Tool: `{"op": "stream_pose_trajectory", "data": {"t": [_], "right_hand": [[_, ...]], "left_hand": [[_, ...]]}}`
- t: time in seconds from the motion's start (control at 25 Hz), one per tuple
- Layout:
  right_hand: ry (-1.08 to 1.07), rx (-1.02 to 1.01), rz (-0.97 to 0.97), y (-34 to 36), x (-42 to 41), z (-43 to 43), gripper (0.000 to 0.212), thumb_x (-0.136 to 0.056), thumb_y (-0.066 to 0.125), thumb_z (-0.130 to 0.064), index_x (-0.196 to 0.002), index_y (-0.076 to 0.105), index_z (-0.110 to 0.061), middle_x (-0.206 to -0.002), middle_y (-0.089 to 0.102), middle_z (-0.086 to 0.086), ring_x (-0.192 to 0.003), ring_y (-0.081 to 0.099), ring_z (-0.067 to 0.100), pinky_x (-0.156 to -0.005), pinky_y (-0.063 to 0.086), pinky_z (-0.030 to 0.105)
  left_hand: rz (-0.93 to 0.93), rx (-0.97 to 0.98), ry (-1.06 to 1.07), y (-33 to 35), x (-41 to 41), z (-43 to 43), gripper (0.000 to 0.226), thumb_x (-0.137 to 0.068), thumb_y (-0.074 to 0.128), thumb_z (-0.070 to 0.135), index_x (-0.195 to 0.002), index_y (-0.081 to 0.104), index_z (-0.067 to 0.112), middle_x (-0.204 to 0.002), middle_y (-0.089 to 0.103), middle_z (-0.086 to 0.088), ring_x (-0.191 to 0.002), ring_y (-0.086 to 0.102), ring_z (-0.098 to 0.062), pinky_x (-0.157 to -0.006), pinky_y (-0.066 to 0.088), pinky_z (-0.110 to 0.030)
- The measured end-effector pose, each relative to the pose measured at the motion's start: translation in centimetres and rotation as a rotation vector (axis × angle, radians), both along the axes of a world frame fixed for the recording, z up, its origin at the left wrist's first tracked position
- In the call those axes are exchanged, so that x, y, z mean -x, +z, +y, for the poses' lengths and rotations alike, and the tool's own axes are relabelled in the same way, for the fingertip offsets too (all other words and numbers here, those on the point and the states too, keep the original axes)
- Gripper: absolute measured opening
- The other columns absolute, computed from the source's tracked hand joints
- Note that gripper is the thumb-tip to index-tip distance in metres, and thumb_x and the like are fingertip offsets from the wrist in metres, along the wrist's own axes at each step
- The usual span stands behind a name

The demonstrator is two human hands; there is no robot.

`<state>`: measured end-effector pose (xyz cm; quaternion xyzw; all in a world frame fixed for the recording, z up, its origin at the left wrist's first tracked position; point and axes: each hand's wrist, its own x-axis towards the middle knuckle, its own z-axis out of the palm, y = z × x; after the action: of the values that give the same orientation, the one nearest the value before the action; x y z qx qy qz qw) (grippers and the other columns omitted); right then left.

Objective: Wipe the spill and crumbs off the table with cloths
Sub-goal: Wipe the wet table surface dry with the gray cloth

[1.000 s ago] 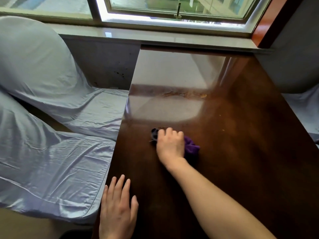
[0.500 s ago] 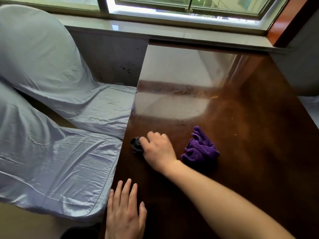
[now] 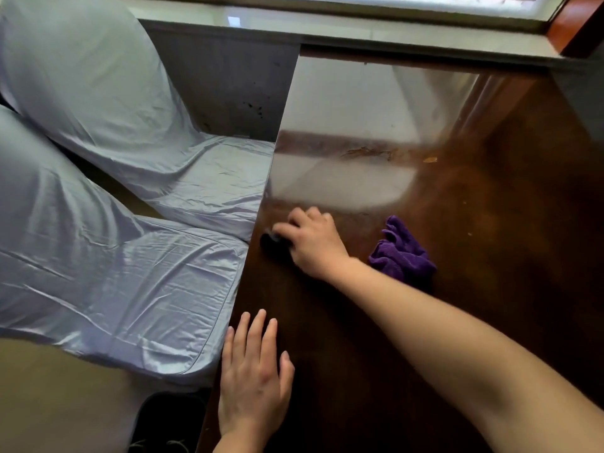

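My right hand [image 3: 313, 243] grips a small dark cloth [image 3: 273, 245] pressed to the glossy brown table [image 3: 490, 305], close to its left edge. Most of that cloth is hidden under my fingers. A crumpled purple cloth [image 3: 403, 256] lies loose on the table just right of my right wrist. Farther back a brownish spill smear [image 3: 367, 153] marks the table, with a crumb [image 3: 429, 159] to its right and a few small specks beyond. My left hand [image 3: 253, 377] rests flat on the near left edge of the table, fingers straight.
Two chairs in pale blue satin covers [image 3: 114, 256] stand tight against the table's left side. A grey windowsill [image 3: 359, 27] runs along the far end. A dark bin [image 3: 170, 420] sits on the floor under the near left corner.
My right hand slid the dark cloth left toward the table edge, leaving the purple cloth behind on the table. The view tilted down and moved closer. My left hand stayed flat.
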<state>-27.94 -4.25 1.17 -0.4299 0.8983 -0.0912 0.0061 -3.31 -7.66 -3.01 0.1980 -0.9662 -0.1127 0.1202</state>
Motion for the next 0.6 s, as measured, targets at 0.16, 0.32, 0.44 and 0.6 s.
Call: {"op": "stream_pose_trajectory", "data": {"t": [0.16, 0.32, 0.44, 0.6], "right_hand": [[0.219, -0.061, 0.103, -0.2, -4.7, 8.0, 0.031, -0.086, 0.048, -0.028, -0.115, 0.055, -0.023, -0.104, 0.053, 0.006, -0.095, 0.048, 0.030, -0.076, 0.040, 0.043], [-0.304, -0.085, 0.038, 1.8, -1.4, 4.8, 0.020, -0.090, 0.052, -0.015, -0.109, 0.055, -0.009, -0.112, 0.051, 0.016, -0.100, 0.051, 0.036, -0.082, 0.048, 0.044], [-0.398, -0.060, 0.045, 1.8, -1.1, 4.2, 0.022, -0.082, 0.063, -0.019, -0.102, 0.057, -0.013, -0.110, 0.054, 0.015, -0.087, 0.059, 0.034, -0.073, 0.047, 0.040], [-0.443, -0.103, 0.188, 3.1, 1.1, 6.6, 0.024, -0.076, 0.064, -0.035, -0.094, 0.061, -0.020, -0.095, 0.066, 0.007, -0.090, 0.059, 0.032, -0.078, 0.038, 0.040]], "left_hand": [[-0.083, -0.012, 0.004, 0.6, 0.0, 0.0, 0.054, -0.086, 0.044, 0.035, -0.132, 0.055, 0.009, -0.144, 0.049, -0.012, -0.141, 0.034, -0.031, -0.116, 0.024, -0.052], [-0.083, -0.030, 0.014, 1.1, 0.0, 0.4, 0.055, -0.085, 0.043, 0.036, -0.130, 0.055, 0.009, -0.143, 0.051, -0.013, -0.140, 0.035, -0.031, -0.116, 0.023, -0.051], [-0.076, -0.027, 0.001, 0.9, 0.0, 0.2, 0.054, -0.085, 0.042, 0.036, -0.130, 0.054, 0.010, -0.143, 0.050, -0.013, -0.140, 0.034, -0.030, -0.116, 0.023, -0.050], [-0.074, -0.026, -0.002, 0.9, 0.0, 0.3, 0.054, -0.086, 0.041, 0.037, -0.130, 0.054, 0.009, -0.142, 0.051, -0.012, -0.140, 0.035, -0.031, -0.116, 0.023, -0.050]]}}
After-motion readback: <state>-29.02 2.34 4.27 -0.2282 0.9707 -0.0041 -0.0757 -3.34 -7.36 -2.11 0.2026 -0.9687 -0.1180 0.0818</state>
